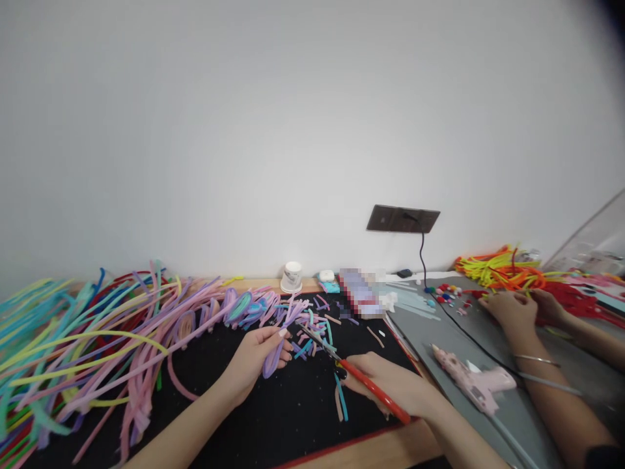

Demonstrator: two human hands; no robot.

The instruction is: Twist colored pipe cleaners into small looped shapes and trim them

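My left hand [256, 355], left of centre, is closed around a looped bundle of lilac pipe cleaners [272, 357]. Its loop hangs below my fingers and loose ends stick up above them. In my right hand [374, 381] is a tool with red handles and slender metal jaws [375, 389], its tip pointing up and left, close to the bundle's upper ends. I cannot tell whether the jaws touch them. Short cut pipe cleaner pieces [305, 348] lie scattered on the black mat [288, 423] behind and between my hands.
Long multicoloured pipe cleaners [97, 352] heap at the left, beside finished-looking coiled bundles [239, 306]. A white cup [291, 277] stands by the wall. On the right lie a pink glue gun [471, 378] and a black cable [469, 335]. Another person's hands [510, 309] handle orange and yellow pipe cleaners [508, 267].
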